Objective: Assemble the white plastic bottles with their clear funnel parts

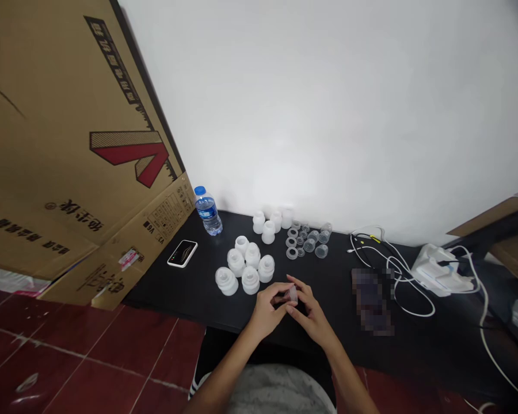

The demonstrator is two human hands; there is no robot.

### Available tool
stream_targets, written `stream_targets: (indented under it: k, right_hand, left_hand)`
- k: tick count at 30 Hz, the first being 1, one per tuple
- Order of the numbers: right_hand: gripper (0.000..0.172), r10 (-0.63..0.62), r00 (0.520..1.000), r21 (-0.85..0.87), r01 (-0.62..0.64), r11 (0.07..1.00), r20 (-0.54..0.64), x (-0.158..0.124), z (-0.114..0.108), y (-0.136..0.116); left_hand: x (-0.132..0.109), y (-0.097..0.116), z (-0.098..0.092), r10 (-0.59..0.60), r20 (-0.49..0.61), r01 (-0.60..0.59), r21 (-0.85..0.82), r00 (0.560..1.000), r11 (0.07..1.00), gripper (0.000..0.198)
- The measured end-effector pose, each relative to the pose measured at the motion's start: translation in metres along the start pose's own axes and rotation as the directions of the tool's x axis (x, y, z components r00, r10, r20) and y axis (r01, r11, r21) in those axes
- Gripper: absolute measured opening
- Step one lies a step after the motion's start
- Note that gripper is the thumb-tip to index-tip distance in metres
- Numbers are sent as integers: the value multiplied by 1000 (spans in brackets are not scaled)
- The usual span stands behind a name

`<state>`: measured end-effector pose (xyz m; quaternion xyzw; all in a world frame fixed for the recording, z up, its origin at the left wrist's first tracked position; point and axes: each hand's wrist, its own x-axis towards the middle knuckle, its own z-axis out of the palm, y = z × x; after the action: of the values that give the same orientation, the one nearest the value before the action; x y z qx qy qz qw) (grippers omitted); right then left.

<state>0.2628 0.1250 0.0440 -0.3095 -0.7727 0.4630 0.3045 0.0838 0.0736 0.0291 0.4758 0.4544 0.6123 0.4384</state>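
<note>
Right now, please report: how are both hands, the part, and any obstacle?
Left hand and right hand: together holding one clear part. Possible obstacle: white pieces, close beside left hand. Clear rings farther off.

The cardboard box [64, 167] bears "V6", probably "V3", inverted Chinese lettering [71, 215] and a red logo [127, 154].

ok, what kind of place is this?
Probably a makeshift indoor work corner, perhaps a small workshop or home: a flat black tabletop against a white wall, grouped white round plastic parts, and large printed brown cardboard alongside.
</note>
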Motion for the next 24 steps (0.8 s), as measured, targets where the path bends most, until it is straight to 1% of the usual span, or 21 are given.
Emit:
stream_targets:
  k: [4, 5, 6, 8, 11, 14, 16, 18, 21, 24]
  right_hand:
    - [50, -7, 1000, -8, 7, 1000, 7, -2, 2, 0]
    - [52, -7, 1000, -4, 7, 1000, 10, -2, 2, -1]
    - [51, -4, 1000, 0, 4, 1000, 14, -1, 1, -1]
    - [43, -1, 1000, 27, 0, 1000, 26, 1, -1, 0]
    - [32, 14, 1000, 139, -14, 990, 5, 5, -5, 1]
    - [32, 81, 995, 274, -63, 960, -55, 7, -6, 4]
    - [34, 126, 989, 331, -93, 939, -81, 7, -5, 6]
    - [35, 156, 983, 358, -112, 927, -97, 6, -4, 9]
    - [36, 187, 974, 363, -129, 923, -128, 5, -4, 13]
    - [35, 230, 957, 390, -146, 909, -177, 6, -1, 17]
  left_hand:
    - [4, 2, 0, -32, -39, 31, -29, 999, 999, 44]
    - [4, 2, 0, -33, -41, 32, -34, 999, 999, 45]
    - [5, 2, 0, -30, -41, 28, -36, 999, 999, 45]
    - [4, 2, 1, -21, -37, 20, -36, 999, 999, 43]
    - [1, 2, 4, -3, -8, 3, -2, 1000, 1000, 38]
    - [-1, 2, 6, 42, 41, -44, 42, 998, 998, 42]
    - [-2, 1, 5, 74, 49, -76, 49, 996, 996, 42]
    - [-2, -1, 4, 86, 18, -87, 88, 996, 992, 37]
    - [-1, -5, 1, 96, -31, -88, 215, 995, 973, 27]
    - [-1, -7, 0, 120, -32, -104, 304, 992, 947, 22]
